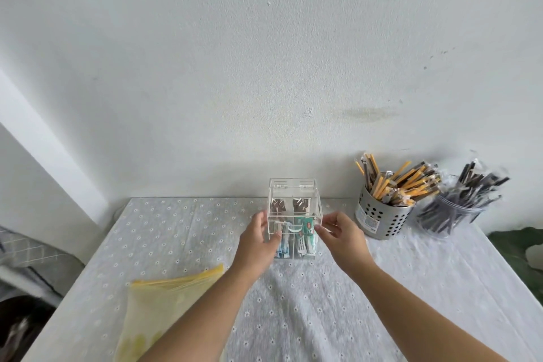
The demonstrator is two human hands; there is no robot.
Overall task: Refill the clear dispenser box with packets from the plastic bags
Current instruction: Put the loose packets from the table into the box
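Fingers of the left hand [258, 239] curl loosely against the left wall of the clear dispenser box [293, 214], the thumb lying across its front face near the lower edge, so the hand cups that side rather than closing tight. On the other side, the right hand [340, 233] presses its fingertips [321, 229] to the box's front right corner, fingers bent and a little spread, thumb tucked below. Both hands touch the box at once, one on each side, and it stands upright on the white flowered tablecloth [323, 303], near the table's far edge by the wall.

Inside the box a divider splits the space into compartments. Dark brown packets [289, 205] sit in the rear ones; blue, white and green packets [304, 236] stand in the front ones. The hinged lid lies flat on top.

Nearer the camera on the left, a yellowish plastic bag [164, 303] lies flat on the cloth, partly under the left forearm. Right of the box stands a perforated metal holder [379, 219] full of orange and brown sticks, and just beside it a clear container [452, 214] of dark sticks.
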